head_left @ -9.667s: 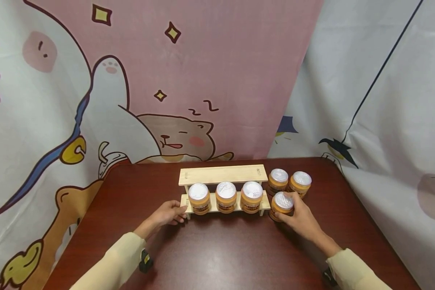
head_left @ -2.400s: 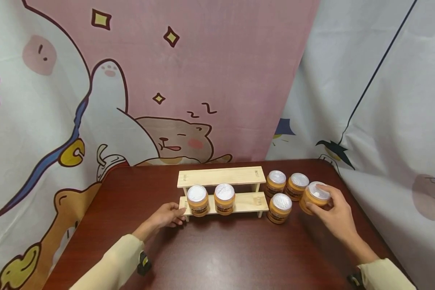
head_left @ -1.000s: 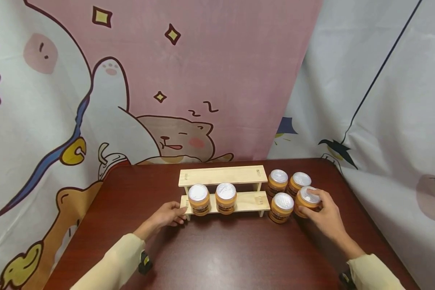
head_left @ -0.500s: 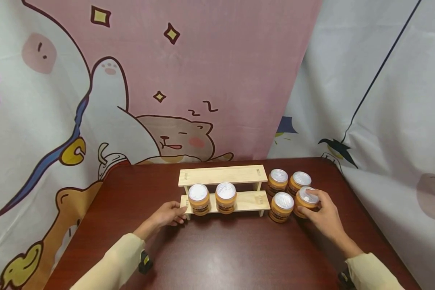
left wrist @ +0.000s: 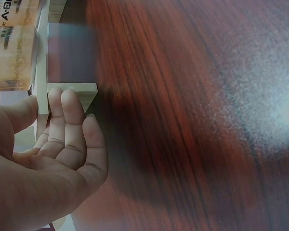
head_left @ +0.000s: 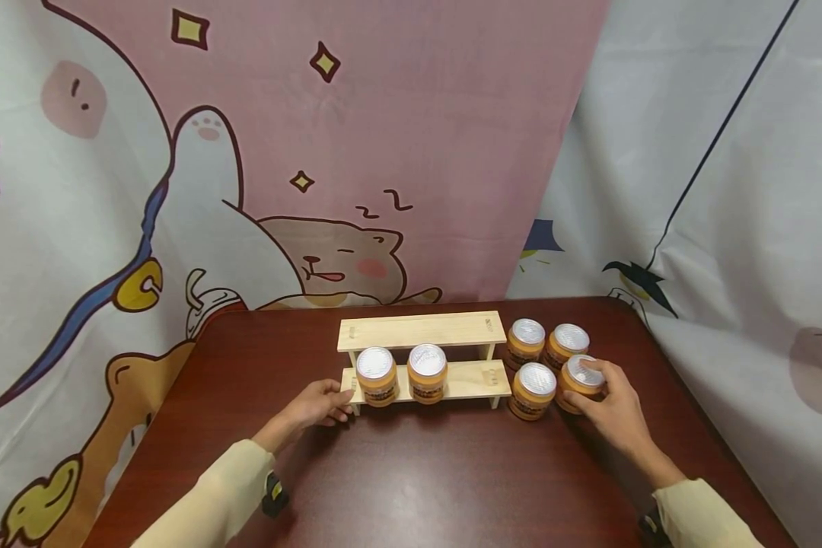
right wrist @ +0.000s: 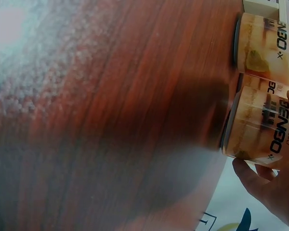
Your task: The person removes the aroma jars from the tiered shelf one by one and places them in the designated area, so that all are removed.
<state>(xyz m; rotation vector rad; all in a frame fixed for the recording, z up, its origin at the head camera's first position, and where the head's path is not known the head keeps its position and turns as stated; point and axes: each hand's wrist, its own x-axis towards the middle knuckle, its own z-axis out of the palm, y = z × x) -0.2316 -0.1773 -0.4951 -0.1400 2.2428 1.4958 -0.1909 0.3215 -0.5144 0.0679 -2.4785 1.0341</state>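
Note:
At the left end of a two-tier wooden rack [head_left: 462, 380], my left hand [head_left: 315, 403] pinches the lower shelf, with the thumb on top and fingers beneath, as the left wrist view shows. Two orange-labelled jars with clear, silvery lids stand on that shelf: a left jar [head_left: 377, 387] and a second jar [head_left: 427, 383]. My right hand [head_left: 613, 407] grips the front right jar [head_left: 577, 390] of a cluster on the table, thumb and fingers around its side and lid. Printed lettering shows on this jar [right wrist: 265, 125] in the right wrist view.
Beside the gripped jar stands a front left jar [head_left: 530, 399], with a back left jar [head_left: 524, 348] and a back right jar [head_left: 563, 352] behind. The rack's upper shelf [head_left: 418, 330] is bare. A cartoon-printed curtain [head_left: 452, 152] hangs behind the dark wooden table [head_left: 411, 472].
A third jar has left the rack's right side since the oldest frame. My right hand has brought its jar leftward against the cluster; it stays there over the last second. My left hand holds still.

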